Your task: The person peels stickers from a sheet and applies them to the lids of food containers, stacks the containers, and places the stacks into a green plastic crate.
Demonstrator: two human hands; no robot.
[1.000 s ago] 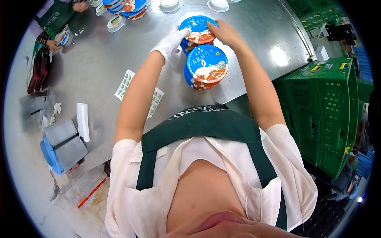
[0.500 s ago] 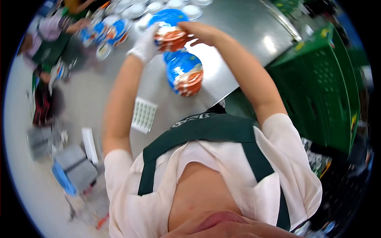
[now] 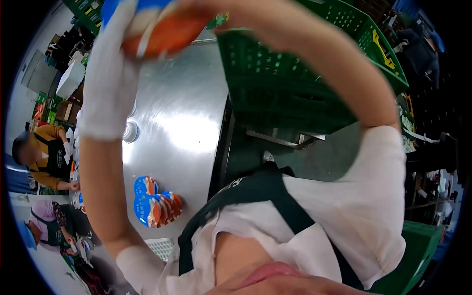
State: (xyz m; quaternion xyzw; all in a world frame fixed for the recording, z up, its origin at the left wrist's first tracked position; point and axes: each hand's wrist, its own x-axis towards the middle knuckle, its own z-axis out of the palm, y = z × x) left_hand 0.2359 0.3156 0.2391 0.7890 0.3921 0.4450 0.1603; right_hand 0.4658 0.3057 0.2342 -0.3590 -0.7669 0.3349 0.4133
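Note:
Up at the top edge of the head view, I hold a blue-and-orange printed tub [image 3: 169,32], blurred and partly cut off. My left hand [image 3: 115,42], in a white knitted glove, is closed against its left side; the fingers are mostly hidden. My right hand [image 3: 216,7], bare, grips the tub's other side, with its fingertips out of sight. Below, several more blue-and-orange tubs [image 3: 157,204] sit stacked close together on the steel table [image 3: 182,93]. A white sheet of small labels [image 3: 160,247] lies by the near edge, partly covered by my sleeve.
A large green perforated crate [image 3: 295,98] stands right of the table, beneath my right arm. White round dishes [image 3: 130,132] show beside my glove. At the left, two co-workers, one in a yellow top [image 3: 55,135] and one in a lilac top [image 3: 44,211], work with their hands.
My view has turned right toward the green crate. The tub in my hands has moved up and away from the other tubs, over toward the crate side.

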